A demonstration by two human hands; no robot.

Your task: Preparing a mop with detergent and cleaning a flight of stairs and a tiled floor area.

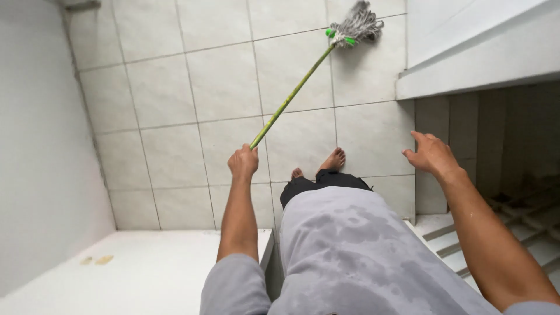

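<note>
The left hand (pixel 243 162) is curled in a tight grip around the near end of a mop handle (pixel 291 96). The handle is thin and green. It runs up and away from the grip, slanting to the right, and ends in a mop head (pixel 357 26) far out from the grip. The mop head is a bunch of grey strings with little green clips, and it lies on the floor (pixel 175 87).

The right hand (pixel 430 154) is well off to the right of the grip. It is open wide, with its fingers spread, and it holds nothing. It hangs in the air close to a tiled wall edge (pixel 429 125).

The floor is made of big, pale square tiles with thin dark lines between them. Just past the grip and a bit to its right, two bare feet (pixel 333 160) stand on the tiles. The person wears a grey shirt (pixel 356 251) with darker damp-looking patches, and dark trousers.

To the left of the grip stands a plain pale wall (pixel 41 146). Below the grip, nearer the camera, is a flat white ledge (pixel 146 268) with two small yellowish bits (pixel 97 260) on it. Up and to the right of the grip is a white beam (pixel 472 64), and under it is a dim space with steps (pixel 525 233).
</note>
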